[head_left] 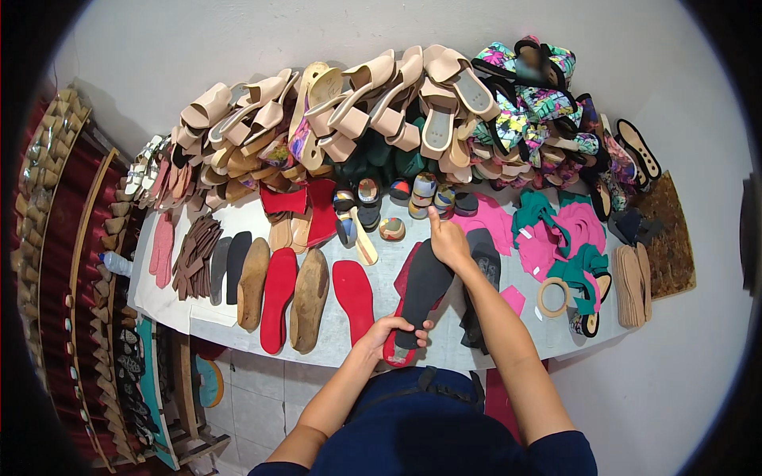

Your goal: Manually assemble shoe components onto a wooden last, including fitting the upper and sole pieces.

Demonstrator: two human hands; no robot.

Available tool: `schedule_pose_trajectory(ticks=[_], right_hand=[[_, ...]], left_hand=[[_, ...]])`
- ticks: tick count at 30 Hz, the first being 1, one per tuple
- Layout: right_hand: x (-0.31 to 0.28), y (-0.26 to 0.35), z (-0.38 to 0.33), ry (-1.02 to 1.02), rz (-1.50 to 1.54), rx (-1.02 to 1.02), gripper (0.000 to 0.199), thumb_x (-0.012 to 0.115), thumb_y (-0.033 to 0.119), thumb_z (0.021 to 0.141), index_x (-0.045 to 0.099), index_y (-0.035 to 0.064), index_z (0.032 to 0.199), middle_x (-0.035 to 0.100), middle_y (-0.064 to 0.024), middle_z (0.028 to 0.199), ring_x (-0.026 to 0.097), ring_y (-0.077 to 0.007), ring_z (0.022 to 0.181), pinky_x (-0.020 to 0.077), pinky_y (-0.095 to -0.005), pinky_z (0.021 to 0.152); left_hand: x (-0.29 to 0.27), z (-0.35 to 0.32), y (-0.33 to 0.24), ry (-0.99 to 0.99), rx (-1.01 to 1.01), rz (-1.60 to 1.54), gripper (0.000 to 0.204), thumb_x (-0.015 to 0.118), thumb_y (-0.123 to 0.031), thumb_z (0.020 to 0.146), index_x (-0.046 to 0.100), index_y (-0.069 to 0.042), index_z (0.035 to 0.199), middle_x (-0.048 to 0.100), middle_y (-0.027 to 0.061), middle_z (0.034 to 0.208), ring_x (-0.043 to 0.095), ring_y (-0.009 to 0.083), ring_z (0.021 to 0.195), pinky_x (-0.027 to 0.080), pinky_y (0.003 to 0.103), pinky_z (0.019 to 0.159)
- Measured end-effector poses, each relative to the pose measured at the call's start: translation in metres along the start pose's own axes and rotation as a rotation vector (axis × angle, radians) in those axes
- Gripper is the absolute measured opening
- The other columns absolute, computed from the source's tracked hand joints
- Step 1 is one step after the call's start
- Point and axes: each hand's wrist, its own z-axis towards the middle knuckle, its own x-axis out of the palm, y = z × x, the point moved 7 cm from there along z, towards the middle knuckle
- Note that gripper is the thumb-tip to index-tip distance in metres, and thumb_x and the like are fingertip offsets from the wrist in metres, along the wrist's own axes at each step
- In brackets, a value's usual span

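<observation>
A black shoe insole (425, 278) lies over a red piece (390, 346) whose edge shows along its left side and heel. My left hand (389, 333) is closed round the narrow heel end, fingers wrapped over the black face. At the wide toe end, my right hand (449, 242) grips the far right edge, its thumb pointing away from me; the fingers underneath are hidden. To the left lie a red insole (353, 297), a wooden shoe last (309, 301), another red insole (278, 297) and a second last (253, 283). A dark insole (482, 258) rests under my right forearm.
Beige heeled sandals (369, 83) and colourful patterned ones (524, 111) are heaped along the wall. Pink and green fabric (548, 230), a tape roll (553, 297) and stacked tan soles (631, 284) occupy the right side. Brown strips (197, 258) lie left. Racks of lasts (48, 166) stand beyond.
</observation>
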Motion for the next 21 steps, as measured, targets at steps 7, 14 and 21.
schedule_pose_trajectory(ticks=[7,14,21], right_hand=[[0.003,-0.008,-0.002,-0.046,-0.025,0.064,0.076,0.015,0.050,0.088,0.057,-0.0074,0.061,0.054,-0.0296,0.066,0.053,-0.0438,0.070,0.0405,-0.0480,0.067],[-0.008,-0.007,0.007,-0.135,0.067,0.052,0.074,0.016,0.048,0.088,0.055,-0.0059,0.057,0.053,-0.0274,0.060,0.053,-0.0421,0.064,0.0406,-0.0469,0.063],[0.008,-0.013,0.009,0.324,0.787,0.207,0.071,0.018,0.053,0.087,0.048,0.0019,0.048,0.048,-0.0051,0.048,0.047,-0.0150,0.048,0.0375,-0.0275,0.051]], left_hand=[[-0.012,0.004,0.003,-0.077,-0.061,-0.006,0.040,0.041,0.004,0.056,0.034,-0.001,0.095,0.038,0.0047,0.075,0.038,0.0126,0.064,0.037,0.028,0.062],[0.002,0.003,-0.006,-0.098,-0.015,0.103,0.043,0.038,0.006,0.054,0.036,-0.002,0.096,0.039,0.0056,0.074,0.041,0.0132,0.064,0.039,0.028,0.061],[0.008,-0.004,-0.014,-0.058,0.003,0.174,0.049,0.037,0.007,0.054,0.036,-0.004,0.102,0.040,0.0069,0.076,0.043,0.0135,0.065,0.040,0.028,0.061]])
